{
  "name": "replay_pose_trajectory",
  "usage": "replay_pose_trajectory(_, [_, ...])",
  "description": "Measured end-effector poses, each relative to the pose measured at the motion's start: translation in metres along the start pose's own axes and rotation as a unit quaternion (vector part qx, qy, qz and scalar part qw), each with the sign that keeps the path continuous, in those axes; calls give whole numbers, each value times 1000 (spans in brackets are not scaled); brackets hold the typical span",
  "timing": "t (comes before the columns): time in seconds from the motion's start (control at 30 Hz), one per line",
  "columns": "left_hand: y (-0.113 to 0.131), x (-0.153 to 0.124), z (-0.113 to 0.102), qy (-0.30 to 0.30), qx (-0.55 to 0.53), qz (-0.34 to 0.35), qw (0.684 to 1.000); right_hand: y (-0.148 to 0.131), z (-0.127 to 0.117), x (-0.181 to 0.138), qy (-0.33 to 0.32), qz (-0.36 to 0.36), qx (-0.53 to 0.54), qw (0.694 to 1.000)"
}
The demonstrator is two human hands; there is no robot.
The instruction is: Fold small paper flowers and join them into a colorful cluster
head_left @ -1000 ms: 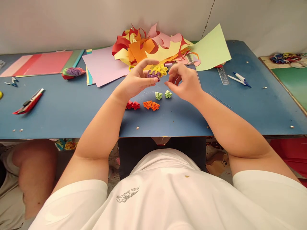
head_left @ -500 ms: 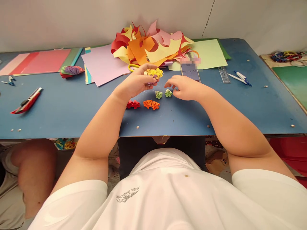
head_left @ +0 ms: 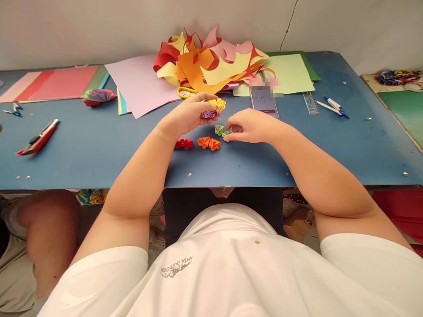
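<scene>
My left hand (head_left: 190, 115) is closed around a small bunch of rolled paper flowers (head_left: 213, 108), yellow and purple, held just above the blue table (head_left: 99, 149). My right hand (head_left: 253, 126) rests on the table and pinches one of two small green paper flowers (head_left: 226, 133); the other green flower (head_left: 218, 129) lies beside it. Two orange paper flowers (head_left: 209, 143) and red paper flowers (head_left: 183, 143) lie in a row in front of my left hand.
A heap of cut coloured paper scraps (head_left: 211, 61) and flat sheets (head_left: 139, 83) sits at the back. A phone (head_left: 264, 102) lies behind my right hand, a ruler (head_left: 311, 103) and pens (head_left: 332, 107) to the right. A box cutter (head_left: 38, 138) lies left. Another person's knee (head_left: 42, 237) shows below the table.
My right hand has come down from beside the bunch to the table and closed its fingertips on a green paper flower. My left hand has lowered the bunch slightly.
</scene>
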State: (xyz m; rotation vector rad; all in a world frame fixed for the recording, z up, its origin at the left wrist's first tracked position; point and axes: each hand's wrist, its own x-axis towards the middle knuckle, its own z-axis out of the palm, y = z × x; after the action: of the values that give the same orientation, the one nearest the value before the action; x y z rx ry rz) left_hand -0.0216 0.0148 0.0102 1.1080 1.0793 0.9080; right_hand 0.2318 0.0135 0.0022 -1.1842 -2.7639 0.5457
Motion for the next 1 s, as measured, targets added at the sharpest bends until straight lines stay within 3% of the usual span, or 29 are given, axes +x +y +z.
replay_pose_trajectory(0.13, [1, -1, 2, 4, 12, -2, 1000, 12, -2, -4, 22, -49, 17, 998])
replay_pose_trajectory(0.3, [1, -1, 3, 14, 7, -5, 1000, 25, -1, -6, -3, -125, 55, 991])
replay_pose_trajectory(0.7, [-4, 2, -6, 1, 20, -5, 1000, 2, 2, -1, -10, -82, 51, 995])
replay_pose_trajectory(0.8, [-3, 3, -3, 5, 18, -2, 1000, 10, 4, 0, 33, -103, 89, 990])
replay_pose_trajectory(1.0, [-4, 2, -2, -21, 15, 10, 1000, 24, 21, 9, 225, -152, 154, 950])
